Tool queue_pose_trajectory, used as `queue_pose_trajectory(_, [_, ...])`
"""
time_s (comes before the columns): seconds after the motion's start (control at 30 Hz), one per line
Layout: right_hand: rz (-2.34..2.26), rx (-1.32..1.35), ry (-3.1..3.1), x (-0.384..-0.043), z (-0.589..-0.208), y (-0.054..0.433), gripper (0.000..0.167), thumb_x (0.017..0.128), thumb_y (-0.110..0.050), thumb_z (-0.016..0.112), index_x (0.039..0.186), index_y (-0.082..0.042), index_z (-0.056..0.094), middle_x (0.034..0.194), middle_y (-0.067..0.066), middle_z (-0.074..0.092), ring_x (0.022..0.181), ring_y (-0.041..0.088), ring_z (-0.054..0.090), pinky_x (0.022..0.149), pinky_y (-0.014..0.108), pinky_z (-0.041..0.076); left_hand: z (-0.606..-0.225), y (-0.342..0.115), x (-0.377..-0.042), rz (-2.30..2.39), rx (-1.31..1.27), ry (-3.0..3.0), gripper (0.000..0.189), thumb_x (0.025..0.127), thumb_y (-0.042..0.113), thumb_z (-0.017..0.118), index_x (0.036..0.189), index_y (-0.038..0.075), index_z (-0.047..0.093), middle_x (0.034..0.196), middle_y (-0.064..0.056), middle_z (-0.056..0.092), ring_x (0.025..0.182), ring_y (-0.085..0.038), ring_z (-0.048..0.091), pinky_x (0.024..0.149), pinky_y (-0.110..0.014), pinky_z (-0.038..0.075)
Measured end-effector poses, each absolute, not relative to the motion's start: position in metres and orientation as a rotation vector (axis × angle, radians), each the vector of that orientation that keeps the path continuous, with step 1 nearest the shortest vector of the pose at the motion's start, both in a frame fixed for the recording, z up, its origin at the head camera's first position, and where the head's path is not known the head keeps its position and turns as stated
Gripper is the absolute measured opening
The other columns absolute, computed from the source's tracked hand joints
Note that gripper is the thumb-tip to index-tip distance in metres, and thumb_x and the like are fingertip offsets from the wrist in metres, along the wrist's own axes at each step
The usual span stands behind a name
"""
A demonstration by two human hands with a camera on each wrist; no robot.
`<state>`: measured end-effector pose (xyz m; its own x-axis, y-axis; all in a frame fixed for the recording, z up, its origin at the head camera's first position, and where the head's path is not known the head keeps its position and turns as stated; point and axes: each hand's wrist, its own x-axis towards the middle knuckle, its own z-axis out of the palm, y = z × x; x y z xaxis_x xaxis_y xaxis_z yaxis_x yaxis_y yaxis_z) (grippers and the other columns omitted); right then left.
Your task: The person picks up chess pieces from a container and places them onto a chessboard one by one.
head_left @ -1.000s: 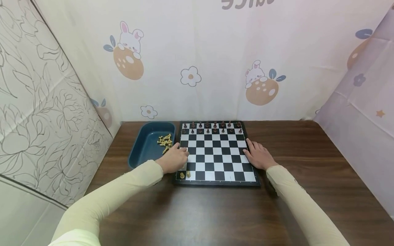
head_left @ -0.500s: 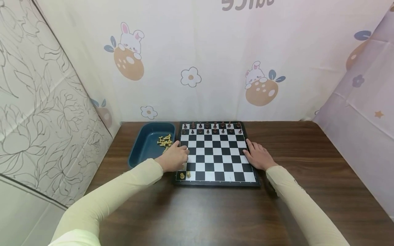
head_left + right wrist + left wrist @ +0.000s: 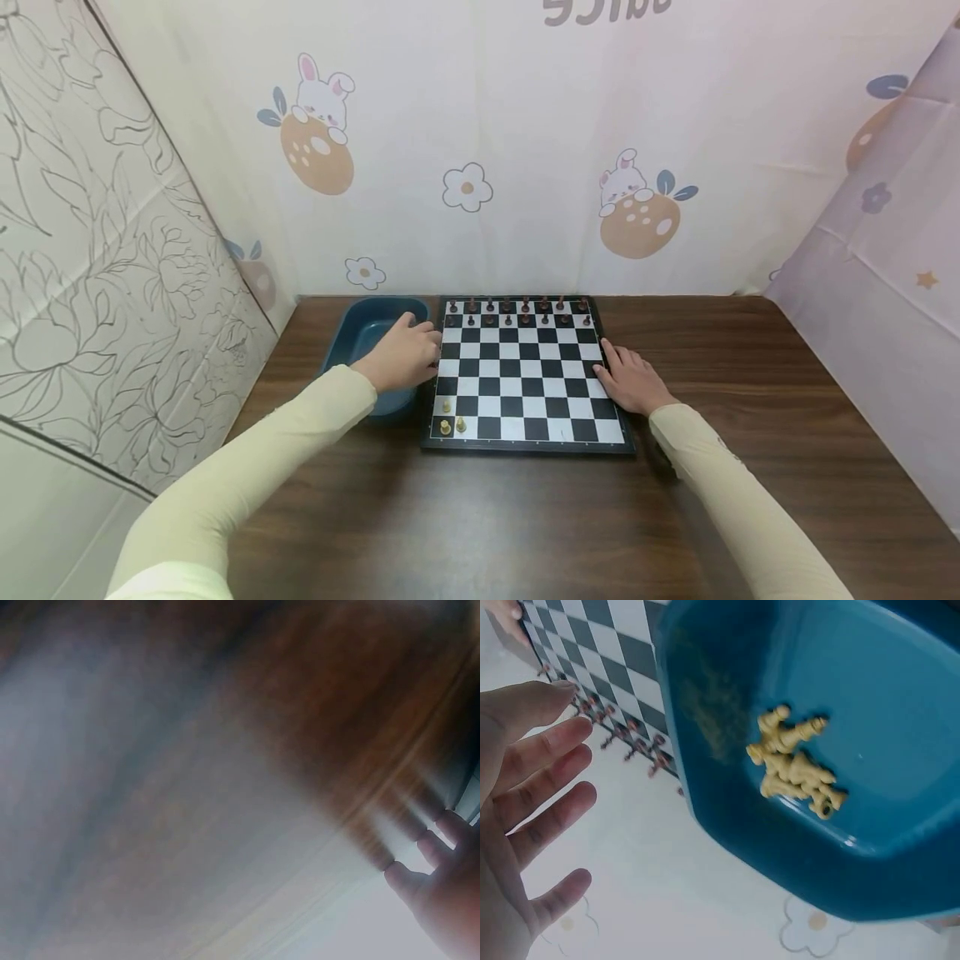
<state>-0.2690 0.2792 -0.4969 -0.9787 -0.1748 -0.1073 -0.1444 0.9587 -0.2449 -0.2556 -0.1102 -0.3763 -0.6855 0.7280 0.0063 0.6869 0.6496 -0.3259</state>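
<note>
My left hand (image 3: 402, 354) is over the blue tray (image 3: 363, 340) at the chessboard's left edge. In the left wrist view its fingers are spread and loosely extended, with nothing between them; a heap of gold chess pieces (image 3: 795, 765) lies in the tray. Three gold pieces stand in the board's near-left corner: one (image 3: 446, 427) in the corner, a second (image 3: 461, 424) beside it, and a third (image 3: 447, 407) one row farther. My right hand (image 3: 633, 379) rests on the right edge of the chessboard (image 3: 530, 367), fingers extended; the right wrist view is mostly blurred tabletop.
Dark red chess pieces (image 3: 526, 319) stand in two rows along the board's far side. Behind the brown wooden table (image 3: 480, 517) hangs a printed curtain (image 3: 525, 225), with a patterned wall panel (image 3: 112, 250) on the left.
My left hand has moved from the board's left columns leftward and away, to over the tray. The third gold piece now shows where the hand was. My right hand stays put.
</note>
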Motion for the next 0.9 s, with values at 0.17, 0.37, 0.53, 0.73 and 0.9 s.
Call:
queue_pose_trajectory(0.17, [-0.366,-0.246,2.989,-0.269,-0.496,0.279,0.068,0.102,-0.042,0.029,0.150,0.003,0.012,0.145,0.033,0.025,0.132,0.049,0.024,0.106,0.060,0.018,-0.374,-0.122,-0.261,0.413,-1.127,-2.757,0.017,0.081,0.030,0.076,0.087,0.014,0.077,0.094,-0.001,0.069,0.087,-0.019,0.055,0.092,-0.049,0.038])
queue_pose_trajectory(0.37, [-0.371,-0.241,2.983,-0.269,-0.496,0.278,0.069,0.102,-0.043,0.029,0.150,0.003,0.012,0.145,0.033,0.025,0.132,0.048,0.024,0.106,0.060,0.018,-0.368,-0.141,-0.271,0.320,-1.033,-2.804,0.011,0.080,0.024,0.075,0.077,0.014,0.075,0.085,0.000,0.065,0.085,-0.020,0.055,0.093,-0.052,0.036])
queue_pose_trajectory(0.53, [-0.371,-0.238,2.988,-0.267,-0.496,0.278,0.067,0.102,-0.041,0.031,0.150,0.003,0.012,0.145,0.033,0.025,0.132,0.049,0.024,0.106,0.060,0.018,-0.368,-0.161,-0.285,0.234,-0.956,-2.847,0.010,0.082,0.017,0.072,0.072,0.014,0.074,0.077,0.001,0.061,0.079,-0.021,0.052,0.082,-0.049,0.037])
queue_pose_trajectory(0.73, [-0.382,-0.244,2.991,-0.267,-0.497,0.279,0.068,0.102,-0.042,0.030,0.150,0.003,0.013,0.145,0.033,0.025,0.132,0.048,0.024,0.106,0.060,0.018,-0.378,-0.178,-0.301,0.203,-0.868,-2.965,0.006,0.082,0.015,0.072,0.076,0.014,0.075,0.079,0.001,0.063,0.083,-0.022,0.055,0.086,-0.052,0.037])
queue_pose_trajectory(0.9, [-0.387,-0.243,2.994,-0.268,-0.499,0.280,0.068,0.102,-0.043,0.029,0.150,0.002,0.013,0.146,0.033,0.024,0.132,0.048,0.024,0.106,0.060,0.017,-0.390,-0.179,-0.315,0.239,-0.828,-3.034,0.015,0.081,0.013,0.071,0.067,0.017,0.071,0.080,0.000,0.064,0.082,-0.023,0.056,0.086,-0.054,0.034])
